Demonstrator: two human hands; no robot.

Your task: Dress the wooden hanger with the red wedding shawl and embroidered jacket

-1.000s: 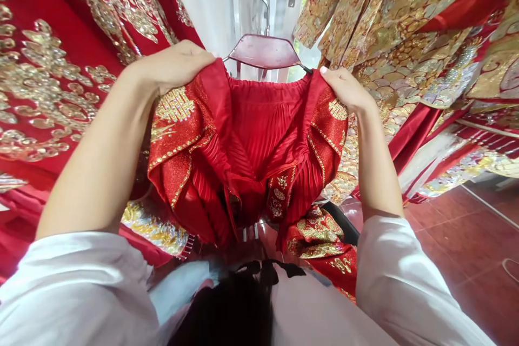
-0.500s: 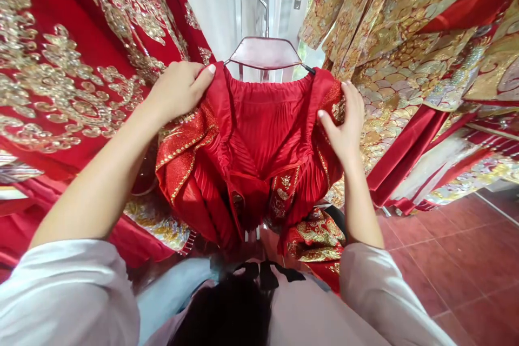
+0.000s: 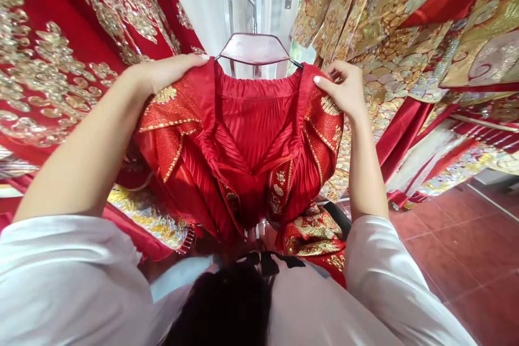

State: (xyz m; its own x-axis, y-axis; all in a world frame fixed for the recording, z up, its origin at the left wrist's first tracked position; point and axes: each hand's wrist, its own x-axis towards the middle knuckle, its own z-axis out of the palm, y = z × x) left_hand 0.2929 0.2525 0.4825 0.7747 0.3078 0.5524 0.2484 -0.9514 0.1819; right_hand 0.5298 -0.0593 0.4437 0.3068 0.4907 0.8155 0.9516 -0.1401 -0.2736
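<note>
Garment [image 3: 255, 113], red, on hanger [image 3: 255, 48]; left hand [image 3: 172, 72], right hand [image 3: 347, 89] both gripping shoulders (gold emblem [image 3: 330, 105] resembles 囍).

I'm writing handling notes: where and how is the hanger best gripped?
Probably pinch the hanger from the near side by its slim metal stem: that part stands upright and bare, while the hanger's lower sides run into the shoulders of the red garment, held by the left hand and right hand.
</note>
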